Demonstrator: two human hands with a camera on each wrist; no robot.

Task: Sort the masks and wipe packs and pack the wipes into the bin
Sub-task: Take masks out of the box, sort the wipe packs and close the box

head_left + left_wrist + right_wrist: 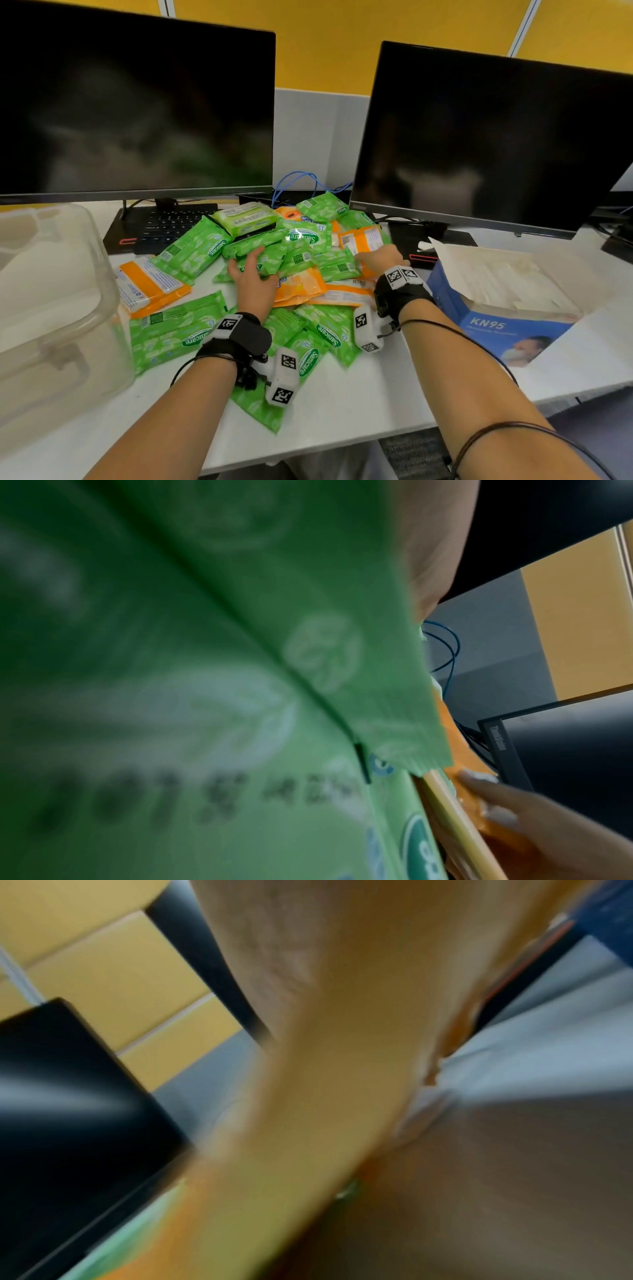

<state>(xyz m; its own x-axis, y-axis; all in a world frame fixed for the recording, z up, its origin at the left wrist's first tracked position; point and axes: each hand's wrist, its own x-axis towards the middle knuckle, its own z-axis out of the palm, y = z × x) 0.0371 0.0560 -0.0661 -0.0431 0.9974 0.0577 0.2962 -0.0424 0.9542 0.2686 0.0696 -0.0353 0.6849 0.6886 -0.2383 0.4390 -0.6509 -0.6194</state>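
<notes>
A heap of green wipe packs [191, 250] and orange packs [150, 287] covers the middle of the white desk. My left hand [251, 263] lies on the green packs at the heap's centre with its fingers spread. In the left wrist view one green pack [205, 696] fills most of the picture. My right hand [371, 257] reaches into the right side of the heap, its fingers [486, 785] lying straight on an orange pack [507, 831]. The right wrist view is blurred. A blue KN95 mask box [496, 325] stands open at the right.
A clear plastic bin [51, 308] with a lid stands at the left desk edge. Two dark monitors [137, 109] [486, 137] rise behind the heap, with a black laptop keyboard [164, 222] and blue cables [294, 185] between them. The desk's front edge runs below my forearms.
</notes>
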